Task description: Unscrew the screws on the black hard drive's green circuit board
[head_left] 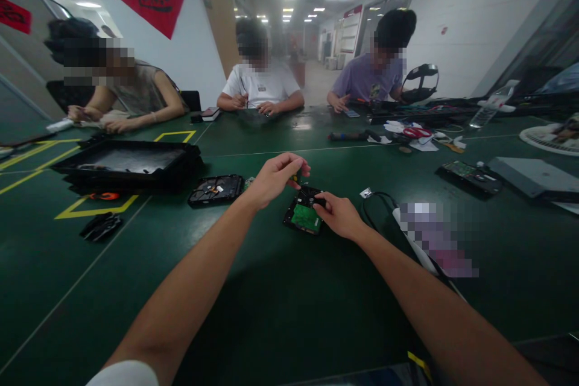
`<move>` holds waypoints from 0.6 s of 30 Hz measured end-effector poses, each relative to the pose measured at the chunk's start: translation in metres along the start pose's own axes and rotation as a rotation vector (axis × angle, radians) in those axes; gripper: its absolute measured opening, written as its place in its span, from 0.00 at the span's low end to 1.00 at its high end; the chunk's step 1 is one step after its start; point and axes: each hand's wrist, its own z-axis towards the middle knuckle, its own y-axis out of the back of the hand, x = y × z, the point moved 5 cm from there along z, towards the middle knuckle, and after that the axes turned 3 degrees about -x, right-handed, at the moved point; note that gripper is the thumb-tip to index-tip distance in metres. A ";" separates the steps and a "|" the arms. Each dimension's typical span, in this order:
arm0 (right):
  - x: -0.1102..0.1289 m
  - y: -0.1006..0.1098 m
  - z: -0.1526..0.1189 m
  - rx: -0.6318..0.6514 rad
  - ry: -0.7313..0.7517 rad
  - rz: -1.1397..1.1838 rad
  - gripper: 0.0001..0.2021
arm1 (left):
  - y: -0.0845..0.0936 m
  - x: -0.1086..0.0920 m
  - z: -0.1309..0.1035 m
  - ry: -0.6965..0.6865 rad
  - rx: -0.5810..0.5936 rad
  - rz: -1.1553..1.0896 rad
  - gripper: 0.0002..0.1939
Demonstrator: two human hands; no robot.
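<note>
A hard drive (306, 218) with a green circuit board lies on the green table in front of me. Above its far edge, my left hand (279, 176) is closed around a small screwdriver (297, 178); a bit of its yellow and dark handle shows between the fingers, and its tip points down at the drive. My right hand (342, 215) grips the drive's right side, thumb and fingers touching its upper right part. To the left of my left hand lies another hard drive (216, 190), dark side up.
Stacked black trays (126, 160) stand at left, near a crumpled black item (101, 227). On the right are a white power strip (414, 238) with a cable, another drive (470, 178), a grey box (536, 178) and a water bottle (493, 105). Several people sit across the table.
</note>
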 end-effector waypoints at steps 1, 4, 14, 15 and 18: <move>0.000 0.000 0.000 0.003 0.002 0.002 0.17 | 0.000 0.002 0.000 0.020 0.003 -0.034 0.16; 0.001 0.001 0.000 0.014 0.001 0.000 0.17 | 0.002 0.007 0.001 0.076 0.013 -0.133 0.16; 0.005 0.003 0.000 0.019 -0.003 -0.007 0.16 | 0.011 0.005 0.003 0.021 -0.065 0.044 0.14; 0.005 0.003 0.000 0.017 -0.004 -0.017 0.16 | 0.011 0.004 0.003 0.019 -0.053 0.045 0.13; 0.004 0.004 0.000 0.016 -0.009 -0.024 0.17 | 0.007 0.003 0.003 0.026 0.001 0.040 0.13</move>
